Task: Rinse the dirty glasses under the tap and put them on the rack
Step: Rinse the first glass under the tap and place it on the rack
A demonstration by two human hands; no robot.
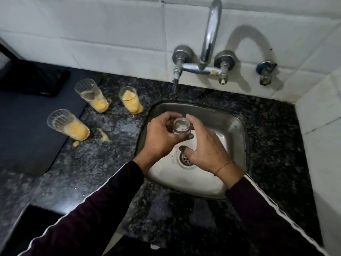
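Observation:
Over the steel sink [230, 124] I hold a clear glass [181, 127] upright, its mouth facing up. My left hand [160, 137] wraps around its left side. My right hand [206, 145] touches its right rim with thumb and forefinger, the other fingers spread above the drain [186, 159]. Three dirty glasses with yellow residue stand on the counter to the left: one [92, 96] at the back, one [130, 100] nearest the sink, one [69, 125] in front. The chrome tap [210, 34] rises from the wall behind the sink; I see no water stream.
Yellow spills [103, 134] lie on the dark granite counter [103, 163] beside the front glass. A dark mat [27, 126] covers the counter's left part, with a black object [33, 80] behind it. White tiled walls close the back and right. A small valve [265, 72] sticks out right of the tap.

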